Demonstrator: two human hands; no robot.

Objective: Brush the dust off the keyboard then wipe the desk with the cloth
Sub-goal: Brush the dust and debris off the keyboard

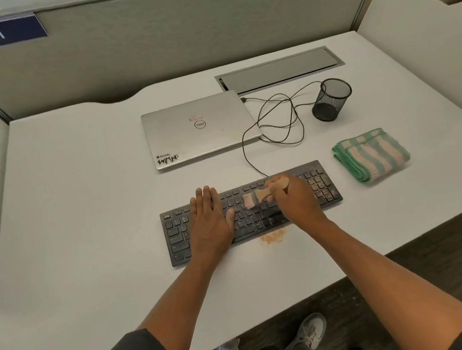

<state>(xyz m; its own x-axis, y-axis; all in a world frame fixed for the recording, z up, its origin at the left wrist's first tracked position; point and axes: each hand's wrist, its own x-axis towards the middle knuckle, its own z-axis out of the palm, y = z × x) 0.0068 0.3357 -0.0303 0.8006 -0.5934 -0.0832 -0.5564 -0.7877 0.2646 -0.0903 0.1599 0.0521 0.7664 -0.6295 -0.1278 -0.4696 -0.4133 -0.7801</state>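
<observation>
Leftmost, the left hand [209,219] lies flat with fingers straight on the black keyboard [251,212], which sits on the white desk [78,196]. Next, the right hand [294,200] grips a wooden-handled brush [262,195], bristles on the middle keys. Tan dust [272,236] lies on the desk just below the keyboard's front edge. Further right, the folded green-striped cloth [371,155] rests near the keyboard's right end.

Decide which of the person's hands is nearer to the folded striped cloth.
Right. The right hand, gripping the brush over the keyboard, is closer to the cloth; the left hand lies flat further left.
</observation>
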